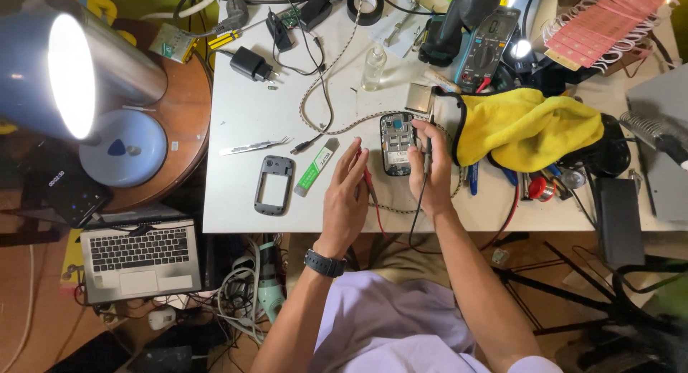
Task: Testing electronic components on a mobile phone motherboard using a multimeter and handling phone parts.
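Head view looks down on a white table point(244, 115) where an opened phone point(396, 144) lies near the front edge, its circuit side up. Right hand point(430, 169) is closed around a black probe point(428, 140), the tip at the phone's right side. Left hand point(346, 194) pinches a red probe point(367, 179) with the fingers half curled, just left of the phone. A grey phone frame point(274, 184) lies further left, beside a green-and-white tube point(315, 167). A yellow cloth point(527, 126) sits to the right.
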